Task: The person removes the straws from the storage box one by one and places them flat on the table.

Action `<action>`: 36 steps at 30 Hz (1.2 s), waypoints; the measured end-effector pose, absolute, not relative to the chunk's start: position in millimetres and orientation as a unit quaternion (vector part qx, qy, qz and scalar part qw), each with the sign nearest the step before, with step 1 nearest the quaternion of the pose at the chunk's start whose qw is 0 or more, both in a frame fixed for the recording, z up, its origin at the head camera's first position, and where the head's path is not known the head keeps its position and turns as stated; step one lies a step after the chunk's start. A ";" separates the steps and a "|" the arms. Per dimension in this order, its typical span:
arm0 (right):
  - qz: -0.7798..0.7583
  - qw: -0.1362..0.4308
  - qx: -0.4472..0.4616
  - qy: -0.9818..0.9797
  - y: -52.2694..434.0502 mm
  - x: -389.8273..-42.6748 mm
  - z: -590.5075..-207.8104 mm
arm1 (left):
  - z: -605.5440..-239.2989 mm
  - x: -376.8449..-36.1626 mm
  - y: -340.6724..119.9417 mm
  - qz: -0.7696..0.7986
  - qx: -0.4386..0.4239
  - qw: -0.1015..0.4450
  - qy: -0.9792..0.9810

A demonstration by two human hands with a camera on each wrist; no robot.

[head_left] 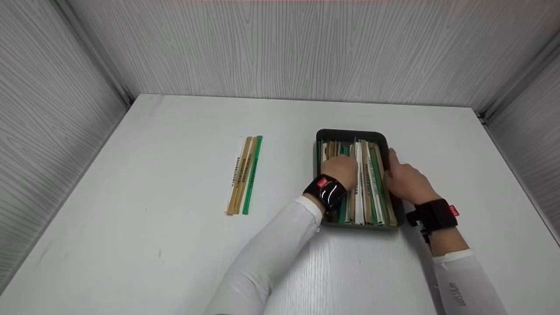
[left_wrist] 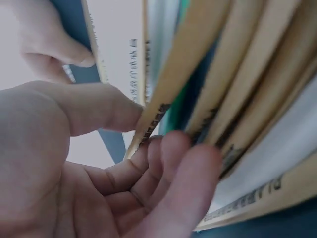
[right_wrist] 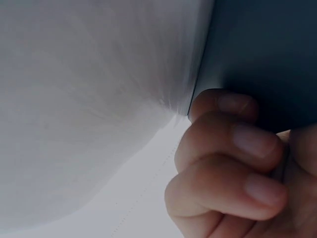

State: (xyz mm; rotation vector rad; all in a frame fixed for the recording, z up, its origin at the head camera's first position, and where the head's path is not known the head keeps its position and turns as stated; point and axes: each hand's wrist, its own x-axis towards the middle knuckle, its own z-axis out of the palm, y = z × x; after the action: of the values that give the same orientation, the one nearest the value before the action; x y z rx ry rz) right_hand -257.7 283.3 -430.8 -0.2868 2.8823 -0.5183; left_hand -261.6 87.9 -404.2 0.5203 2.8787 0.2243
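Note:
A dark rectangular box (head_left: 350, 134) holds many long, slim, printed strips in brown, white and green, standing on edge. My left hand (head_left: 341, 170) reaches down among them near the box's left half. In the left wrist view, its thumb and fingers pinch one brown strip (left_wrist: 185, 54), which leans apart from its neighbours. My right hand (head_left: 409, 181) grips the box's right wall, with the thumb side along the rim. Its curled fingers (right_wrist: 223, 186) press against the outside of the box in the right wrist view.
Left of the box, several strips lie flat side by side on the white table (head_left: 153, 175): a white strip (head_left: 234, 175), brown strips (head_left: 239, 175) and a green strip (head_left: 253, 175). Grained panels (head_left: 297, 52) enclose the table at the back and both sides.

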 end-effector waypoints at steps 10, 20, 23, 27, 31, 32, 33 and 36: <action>-0.180 0.103 -0.085 0.975 282.3 -258.0 -430.6 | -380.6 -257.5 74.2 0.218 0.206 0.089 0.950; -0.179 0.105 -0.088 0.974 281.7 -257.1 -429.2 | -340.9 -255.7 42.2 0.322 0.182 0.018 0.929; -0.181 0.102 -0.091 0.974 280.6 -257.0 -429.5 | -330.3 -256.9 18.4 0.358 0.162 0.005 0.920; -0.184 0.103 -0.094 0.973 280.6 -256.4 -428.4 | -325.0 -258.1 -16.7 0.365 0.119 -0.004 0.923; -0.185 0.104 -0.095 0.973 282.2 -256.5 -427.2 | -333.5 -259.2 -47.7 0.345 0.077 -0.010 0.935; -0.185 0.103 -0.095 0.973 282.8 -256.7 -427.0 | -337.2 -259.9 -54.0 0.340 0.071 -0.011 0.938; -0.185 0.102 -0.096 0.973 283.4 -256.9 -426.9 | -341.2 -260.7 -59.5 0.332 0.064 -0.010 0.941; -0.186 0.100 -0.095 0.973 285.2 -257.2 -426.6 | -354.5 -263.5 -71.4 0.311 0.048 -0.002 0.949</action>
State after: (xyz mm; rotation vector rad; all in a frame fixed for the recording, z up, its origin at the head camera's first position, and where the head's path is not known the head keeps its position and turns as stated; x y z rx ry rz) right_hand -257.2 285.2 -426.6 -0.2816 2.8768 -0.5490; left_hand -263.5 -71.4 -354.5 0.1521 2.9849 0.9788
